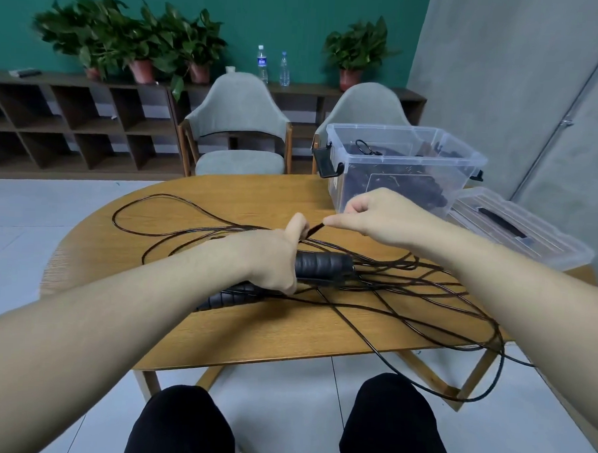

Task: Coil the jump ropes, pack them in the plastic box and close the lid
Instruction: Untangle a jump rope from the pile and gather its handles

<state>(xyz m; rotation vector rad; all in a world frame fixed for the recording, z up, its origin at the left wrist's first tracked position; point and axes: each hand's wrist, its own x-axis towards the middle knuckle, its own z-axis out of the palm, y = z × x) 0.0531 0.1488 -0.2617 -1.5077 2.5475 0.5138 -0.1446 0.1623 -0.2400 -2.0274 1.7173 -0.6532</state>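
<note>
A black jump rope is sprawling uncoiled across the wooden desk, its thin cord looping far left and trailing off the near right edge. Its two black wrapped handles are lying together near the middle. The clear plastic box is standing open at the far right of the desk, holding dark coiled ropes inside, its black latches hanging loose. Its transparent lid is lying flat just right of the box, black handle facing up.
</note>
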